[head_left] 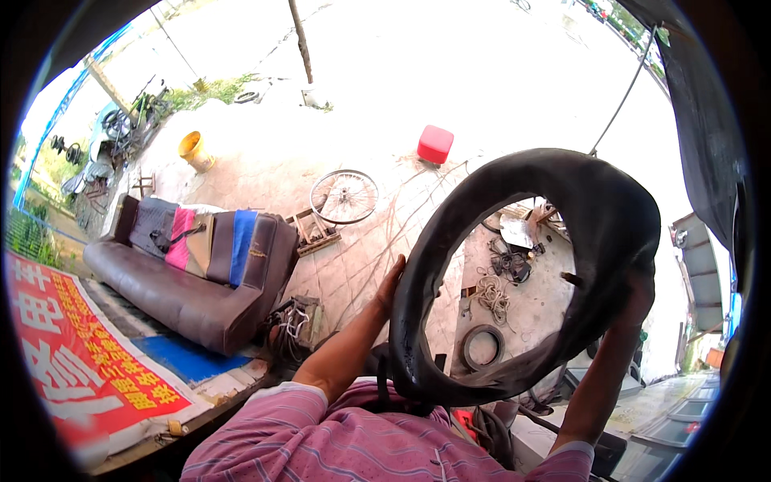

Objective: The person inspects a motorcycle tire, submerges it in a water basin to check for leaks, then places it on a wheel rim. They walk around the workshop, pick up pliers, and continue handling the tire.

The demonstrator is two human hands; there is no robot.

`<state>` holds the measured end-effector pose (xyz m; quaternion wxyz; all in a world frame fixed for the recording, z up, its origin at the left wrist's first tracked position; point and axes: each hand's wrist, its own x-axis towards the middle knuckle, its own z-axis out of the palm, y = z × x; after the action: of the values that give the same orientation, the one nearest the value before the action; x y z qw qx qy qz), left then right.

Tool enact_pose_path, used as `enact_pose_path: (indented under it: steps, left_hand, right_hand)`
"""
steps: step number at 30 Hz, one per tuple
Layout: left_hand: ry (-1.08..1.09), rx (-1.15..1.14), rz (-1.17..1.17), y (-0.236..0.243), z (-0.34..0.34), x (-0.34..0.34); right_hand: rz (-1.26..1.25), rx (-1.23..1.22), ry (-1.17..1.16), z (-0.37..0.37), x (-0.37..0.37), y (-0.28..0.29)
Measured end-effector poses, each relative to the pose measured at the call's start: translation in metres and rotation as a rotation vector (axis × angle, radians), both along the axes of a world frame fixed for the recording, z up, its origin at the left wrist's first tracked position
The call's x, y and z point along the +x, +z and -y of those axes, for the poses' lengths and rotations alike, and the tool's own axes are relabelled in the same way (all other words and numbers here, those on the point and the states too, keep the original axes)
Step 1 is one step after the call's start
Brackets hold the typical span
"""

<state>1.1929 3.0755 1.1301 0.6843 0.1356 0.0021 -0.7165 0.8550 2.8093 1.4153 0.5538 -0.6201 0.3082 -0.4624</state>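
A large black inner tube (430, 241), puffed up with air, is raised in front of my chest between both hands. It bulges more on its right side than on its left. A short valve stem (572, 279) sticks out from the inner edge at the right. My left hand (393, 281) grips the tube's left side, with most of its fingers hidden behind the rubber. On the opposite side my right hand (637, 299) is in shadow and holds the outer right edge. Through the ring I see a small tyre (483, 348) and a coil of rope (491, 299) on the ground.
To the left stands a brown sofa (173, 273) with cloths over its back. Beyond it are a yellow bucket (195, 151), a spoked wheel rim (344, 197) by a wooden frame, and a red stool (435, 144). A red banner (80, 345) lies at lower left.
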Motion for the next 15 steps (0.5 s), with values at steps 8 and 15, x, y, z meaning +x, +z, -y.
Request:
enact_pose_path:
  steps: [8,15]
  left_hand:
    - [0.249,0.062,0.563,0.05,0.069,0.169]
    - [0.368,0.014,0.665,0.035,0.102,0.315]
  right_hand:
    - [0.093,0.43,0.009,0.051,0.055,-0.069]
    - [0.225,0.535,0.164,0.098,0.188,-0.174]
